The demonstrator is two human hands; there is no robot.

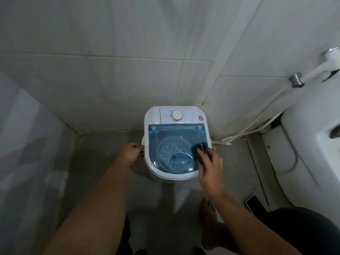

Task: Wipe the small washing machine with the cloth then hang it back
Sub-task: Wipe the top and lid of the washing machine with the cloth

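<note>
The small washing machine (pixel 175 142) stands on the floor (pixel 103 153) in a tiled corner, with its white timer dial (pixel 177 115) toward the wall and its translucent blue lid (pixel 174 144) closed over the drum.

The right hand (pixel 208 165) grasps the dark cloth (pixel 199 152), bunched under the fingers, and presses it flat onto the right side of the lid. This placement puts the palm's weight on the cloth, so the wiping surface keeps contact with the plastic.

The left hand (pixel 131 151) is at the machine's left rim, fingers curled against the edge. Whether it fully grips the rim cannot be told. Its position suggests bracing: a light machine would likely slide on the floor under sideways wiping force.

The wiping step appears to be in hand. The control panel and body remain to be covered, and the cloth is not yet hung back. No hanging point for it can be identified.
</note>
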